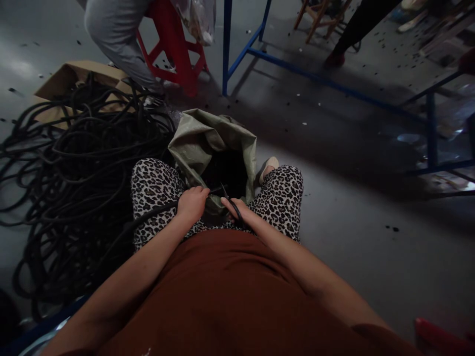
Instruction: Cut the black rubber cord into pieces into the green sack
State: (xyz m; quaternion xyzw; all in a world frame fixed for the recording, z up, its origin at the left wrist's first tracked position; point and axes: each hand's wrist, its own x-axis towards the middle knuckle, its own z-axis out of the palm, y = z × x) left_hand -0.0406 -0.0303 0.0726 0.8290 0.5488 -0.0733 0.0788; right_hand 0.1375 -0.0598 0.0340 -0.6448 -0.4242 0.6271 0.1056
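Gripping a black cable (156,211), left hand (192,203) is clenched; right hand (234,207) clasps scissors (230,200).

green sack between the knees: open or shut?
Open. The green sack has its mouth spread wide with a dark interior showing; contents cannot be told.

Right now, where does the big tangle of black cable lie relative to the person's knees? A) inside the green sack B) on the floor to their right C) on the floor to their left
C: the black cable pile spreads over the floor left of the knees, and the left hand grips a strand from it beside the green sack.
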